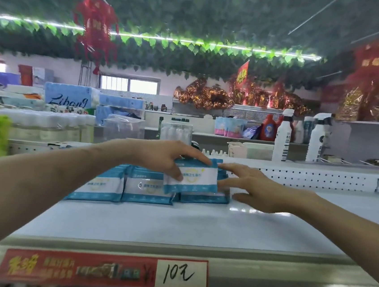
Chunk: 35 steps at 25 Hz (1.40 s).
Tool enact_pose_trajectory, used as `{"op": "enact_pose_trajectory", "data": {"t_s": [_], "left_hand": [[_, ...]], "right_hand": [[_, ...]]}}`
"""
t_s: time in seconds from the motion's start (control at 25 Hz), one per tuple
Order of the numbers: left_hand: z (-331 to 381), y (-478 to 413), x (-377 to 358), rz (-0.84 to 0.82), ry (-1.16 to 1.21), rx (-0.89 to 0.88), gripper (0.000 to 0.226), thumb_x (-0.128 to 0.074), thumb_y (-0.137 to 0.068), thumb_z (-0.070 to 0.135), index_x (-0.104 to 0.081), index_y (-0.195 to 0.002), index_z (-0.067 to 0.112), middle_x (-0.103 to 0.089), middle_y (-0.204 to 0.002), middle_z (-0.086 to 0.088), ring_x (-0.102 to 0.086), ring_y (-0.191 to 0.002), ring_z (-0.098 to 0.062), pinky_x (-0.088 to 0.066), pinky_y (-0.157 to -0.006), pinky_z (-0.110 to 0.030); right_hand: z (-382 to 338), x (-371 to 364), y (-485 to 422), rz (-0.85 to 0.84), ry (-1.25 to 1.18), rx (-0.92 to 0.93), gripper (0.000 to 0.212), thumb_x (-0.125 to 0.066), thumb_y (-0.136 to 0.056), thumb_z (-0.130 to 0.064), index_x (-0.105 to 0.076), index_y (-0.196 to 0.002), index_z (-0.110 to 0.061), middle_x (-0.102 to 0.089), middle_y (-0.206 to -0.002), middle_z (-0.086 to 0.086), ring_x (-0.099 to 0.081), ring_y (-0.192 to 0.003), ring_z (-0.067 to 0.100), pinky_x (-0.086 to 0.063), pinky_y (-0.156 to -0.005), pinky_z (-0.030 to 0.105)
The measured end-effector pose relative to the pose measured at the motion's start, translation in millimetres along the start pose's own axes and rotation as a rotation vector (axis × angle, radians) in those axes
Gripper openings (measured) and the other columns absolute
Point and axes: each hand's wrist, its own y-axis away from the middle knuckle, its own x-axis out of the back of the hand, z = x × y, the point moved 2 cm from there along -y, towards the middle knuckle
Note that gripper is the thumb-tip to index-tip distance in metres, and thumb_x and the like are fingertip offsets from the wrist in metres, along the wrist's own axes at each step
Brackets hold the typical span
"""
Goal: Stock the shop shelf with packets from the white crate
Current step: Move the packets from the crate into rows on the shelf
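- The shelf (175, 226) is a wide pale board, and most of it is bare, in front and off to the right. I judge the stocking to be in its early part, with plenty of room left to fill.
- A short row of blue-and-white packets (148, 189) already stands at the back left of the shelf, packed side by side. That much is done.
- One more packet (194, 179) is held just above the right end of that row and has not yet been set down.
- My left hand (159, 156) grips it, fingers over the top edge and thumb on the front. My right hand (256, 187) is spread with straight fingers at the packet's right edge, steadying rather than holding.
- The white crate is out of view, so I cannot say how many packets remain.
- Around me is a shop: a ceiling hung with green leaves (197, 15) and red decorations.
- Bundled tissue packs (72, 96) are stacked to the left, and white spray bottles (282, 136) stand to the right.
- A red price label (105, 270) runs along the shelf's front lip.
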Motion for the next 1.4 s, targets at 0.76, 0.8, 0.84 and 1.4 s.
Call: {"op": "enact_pose_trajectory", "data": {"t_s": [0.76, 0.8, 0.84, 1.4], "left_hand": [[-25.0, -30.9, -47.3, 0.183, -0.357, 0.005, 0.077, -0.066, -0.097, 0.046, -0.027, -0.161, 0.030, -0.029, -0.164, 0.006, -0.025, -0.149, -0.013, -0.018, -0.121, -0.029], [-24.6, -31.9, -48.7, 0.158, -0.368, 0.035, 0.086, -0.066, -0.094, 0.054, -0.021, -0.163, 0.027, -0.022, -0.168, 0.006, -0.020, -0.153, -0.014, -0.015, -0.122, -0.028], [-24.8, -33.9, -50.6, 0.125, -0.384, 0.068, 0.097, -0.067, -0.091, 0.061, -0.016, -0.165, 0.026, -0.015, -0.171, 0.006, -0.015, -0.155, -0.015, -0.012, -0.123, -0.029], [-42.8, -66.8, -53.5, 0.121, -0.577, 0.178, 0.107, -0.066, -0.084, 0.071, -0.016, -0.163, 0.017, -0.017, -0.171, -0.001, -0.026, -0.153, -0.024, -0.028, -0.123, -0.041]], "right_hand": [[-21.4, 12.1, 0.2, -0.022, -0.195, -0.123, 0.095, -0.056, -0.096, -0.063, -0.004, -0.165, -0.026, -0.002, -0.172, -0.011, -0.008, -0.157, 0.010, -0.011, -0.127, 0.029], [-21.5, 8.1, -7.0, -0.067, -0.155, -0.111, 0.104, -0.058, -0.091, -0.069, 0.002, -0.165, -0.027, 0.006, -0.172, -0.012, 0.000, -0.158, 0.010, -0.006, -0.128, 0.029], [-21.5, 4.5, -13.5, -0.102, -0.113, -0.099, 0.109, -0.059, -0.089, -0.072, 0.006, -0.165, -0.027, 0.012, -0.171, -0.013, 0.005, -0.157, 0.009, -0.001, -0.126, 0.027], [12.3, -15.3, -50.5, -0.100, -0.181, -0.176, 0.115, -0.073, -0.087, -0.060, 0.005, -0.164, -0.028, 0.005, -0.172, -0.014, -0.004, -0.157, 0.007, -0.008, -0.124, 0.024]]}}
